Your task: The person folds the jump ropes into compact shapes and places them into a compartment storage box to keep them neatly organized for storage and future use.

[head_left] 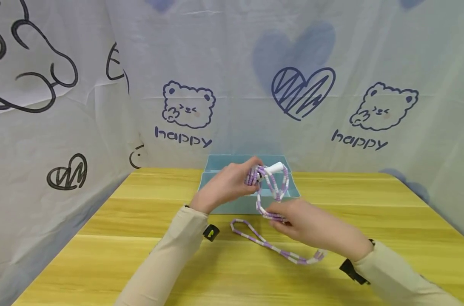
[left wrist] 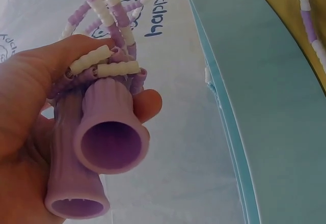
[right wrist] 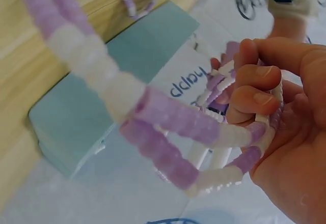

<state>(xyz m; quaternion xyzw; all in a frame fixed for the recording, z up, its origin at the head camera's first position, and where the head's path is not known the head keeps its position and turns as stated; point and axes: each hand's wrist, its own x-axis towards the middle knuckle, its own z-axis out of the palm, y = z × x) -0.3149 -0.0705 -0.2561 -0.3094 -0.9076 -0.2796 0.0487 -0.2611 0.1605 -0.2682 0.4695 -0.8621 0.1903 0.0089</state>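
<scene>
A jump rope strung with purple and white beads is in both hands. My left hand point(head_left: 229, 185) grips its two purple handles point(left wrist: 114, 142) side by side, with beaded coils bunched round them. A white tube-shaped part point(head_left: 274, 168) sticks out to the right of that bundle. My right hand point(head_left: 302, 223) is lower and to the right, its fingers curled round beaded strands point(right wrist: 178, 117). From there a long beaded loop point(head_left: 268, 245) hangs or trails over the tabletop. Part of the rope is hidden within each hand.
Behind the hands stands an open light-blue box point(head_left: 232, 207) on the wooden table point(head_left: 140, 255). A pale cloth point(head_left: 239, 119) printed with bears and hearts hangs at the back and sides.
</scene>
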